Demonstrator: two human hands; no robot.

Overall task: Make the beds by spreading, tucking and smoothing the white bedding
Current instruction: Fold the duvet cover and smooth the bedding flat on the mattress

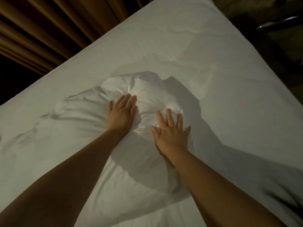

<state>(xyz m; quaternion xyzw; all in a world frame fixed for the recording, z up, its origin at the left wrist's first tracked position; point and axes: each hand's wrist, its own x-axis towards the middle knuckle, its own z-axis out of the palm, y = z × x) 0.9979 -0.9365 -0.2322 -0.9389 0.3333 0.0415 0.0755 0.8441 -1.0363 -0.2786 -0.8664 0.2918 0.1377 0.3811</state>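
Observation:
White bedding (188,51) covers the whole bed and fills most of the head view. A puffed, wrinkled bulge of white bedding (147,92) rises in the middle. My left hand (122,113) lies flat on the bulge's left side, fingers straight and pressing down. My right hand (172,133) presses flat on its near right side, fingers spread. Folds fan out to the left from under my left hand. My shadow falls across the sheet around both forearms.
Brown pleated curtains (41,30) hang beyond the bed's far left edge. A dark object with a shiny curved rim (278,22) sits past the bed's upper right corner. The floor at the right is dark.

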